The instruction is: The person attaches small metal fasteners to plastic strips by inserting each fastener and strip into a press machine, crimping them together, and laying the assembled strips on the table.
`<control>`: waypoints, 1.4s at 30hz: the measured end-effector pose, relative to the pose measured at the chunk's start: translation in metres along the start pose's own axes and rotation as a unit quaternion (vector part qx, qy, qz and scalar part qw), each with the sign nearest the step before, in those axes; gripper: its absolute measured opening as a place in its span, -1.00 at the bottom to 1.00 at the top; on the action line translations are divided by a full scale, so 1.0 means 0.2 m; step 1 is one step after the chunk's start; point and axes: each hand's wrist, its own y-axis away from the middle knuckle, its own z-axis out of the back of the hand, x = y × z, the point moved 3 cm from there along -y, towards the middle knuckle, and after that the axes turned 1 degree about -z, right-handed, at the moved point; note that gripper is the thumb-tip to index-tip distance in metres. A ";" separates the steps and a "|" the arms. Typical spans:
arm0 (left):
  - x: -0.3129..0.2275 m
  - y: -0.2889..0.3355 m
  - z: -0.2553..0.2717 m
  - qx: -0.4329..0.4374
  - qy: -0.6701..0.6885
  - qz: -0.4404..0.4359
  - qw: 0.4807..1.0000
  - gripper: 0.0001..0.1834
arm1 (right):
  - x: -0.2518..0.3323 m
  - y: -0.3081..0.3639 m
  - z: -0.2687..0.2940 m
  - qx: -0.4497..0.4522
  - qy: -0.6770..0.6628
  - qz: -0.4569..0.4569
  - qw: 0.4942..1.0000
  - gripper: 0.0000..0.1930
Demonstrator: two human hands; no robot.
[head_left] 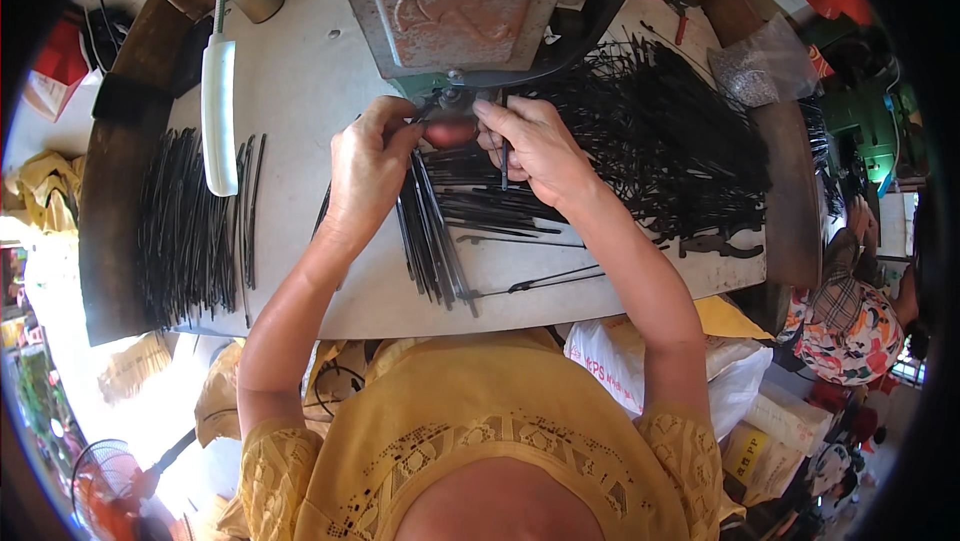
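Note:
Both hands are raised to the lower end of a heavy metal machine with a worn reddish relief on its face. My left hand is closed in a pinch just left of a rounded dark red part under the machine. What its fingertips grip is hidden. To the right of that part, my right hand is closed with a thin black rod between its fingers, pointing down toward me. Below and between my hands lies a bundle of thin black rods on the pale worktable.
A large tangled heap of black rods covers the right side. More rods lie in a row at left, beside a white tube lamp. Pliers rest near the right edge, below a clear bag of small parts.

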 end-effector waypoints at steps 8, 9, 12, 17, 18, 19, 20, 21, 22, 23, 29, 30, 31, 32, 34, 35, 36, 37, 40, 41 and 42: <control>-0.01 -0.02 -0.04 -0.020 -0.037 -0.068 0.997 -0.80 | 0.02 0.00 -0.03 0.006 -0.011 0.007 1.000 -0.78; -0.01 -0.02 -0.04 -0.021 -0.042 -0.071 0.996 -0.80 | 0.02 0.00 -0.03 0.005 -0.013 0.005 1.000 -0.79; -0.02 -0.02 -0.04 -0.022 -0.045 -0.072 0.996 -0.80 | 0.04 0.00 -0.05 -0.003 -0.009 0.000 1.000 -0.79; -0.02 -0.03 -0.04 -0.026 -0.045 -0.069 0.996 -0.81 | 0.02 -0.02 -0.05 -0.003 0.000 0.002 1.000 -0.80; -0.02 -0.03 -0.04 -0.025 -0.042 -0.065 0.997 -0.81 | 0.01 -0.03 -0.04 -0.010 0.004 0.000 1.000 -0.80; -0.01 -0.03 -0.04 -0.024 -0.038 -0.062 0.997 -0.81 | 0.01 -0.03 -0.04 -0.010 0.004 0.000 1.000 -0.80; -0.01 -0.03 -0.04 -0.025 -0.038 -0.062 0.997 -0.81 | 0.01 -0.03 -0.04 -0.001 0.000 0.005 1.000 -0.79; 0.00 -0.03 -0.05 -0.031 -0.052 -0.081 0.995 -0.82 | 0.00 -0.03 -0.04 0.007 -0.003 0.010 1.000 -0.79; 0.00 -0.02 -0.05 -0.037 -0.067 -0.100 0.992 -0.82 | 0.00 -0.03 -0.03 0.007 -0.003 0.010 1.000 -0.79; 0.00 -0.02 -0.05 -0.037 -0.066 -0.100 0.992 -0.82 | 0.00 -0.04 -0.03 0.010 -0.006 0.011 1.000 -0.79; -0.09 -0.01 0.00 -0.023 -0.287 -0.223 0.931 -0.87 | 0.02 -0.02 -0.04 -0.006 -0.003 0.001 1.000 -0.77; -0.09 -0.01 0.03 -0.022 -0.287 -0.224 0.931 -0.87 | 0.02 -0.02 -0.04 -0.008 -0.004 -0.004 1.000 -0.77; -0.06 -0.02 0.06 0.053 -0.169 -0.064 0.982 -0.88 | 0.02 -0.03 -0.03 -0.009 -0.005 -0.003 1.000 -0.77; -0.02 0.00 0.08 0.127 -0.043 0.101 0.986 -0.87 | 0.00 -0.03 -0.02 -0.001 -0.007 -0.005 1.000 -0.77; 0.00 0.04 0.10 0.168 0.037 0.147 0.974 -0.83 | 0.00 -0.03 -0.02 0.006 -0.010 -0.007 1.000 -0.77; 0.00 0.09 0.09 0.193 0.137 0.204 0.950 -0.83 | 0.01 -0.03 -0.04 0.009 0.000 -0.005 1.000 -0.77; 0.00 0.13 0.08 0.214 0.234 0.258 0.913 -0.82 | 0.01 -0.02 -0.05 0.013 0.010 -0.004 1.000 -0.76; -0.01 0.16 0.06 0.216 0.275 0.277 0.895 -0.82 | 0.00 -0.02 -0.06 0.004 0.016 -0.010 1.000 -0.73; -0.06 0.22 0.01 0.213 0.345 0.294 0.865 -0.81 | -0.01 0.00 -0.13 0.047 -0.012 -0.015 0.999 -0.70; -0.08 0.23 0.01 0.227 0.332 0.277 0.872 -0.82 | -0.01 0.01 -0.12 0.070 -0.015 -0.014 0.997 -0.70; -0.09 0.23 0.01 0.240 0.319 0.260 0.879 -0.82 | -0.01 0.01 -0.11 0.071 -0.015 -0.014 0.997 -0.70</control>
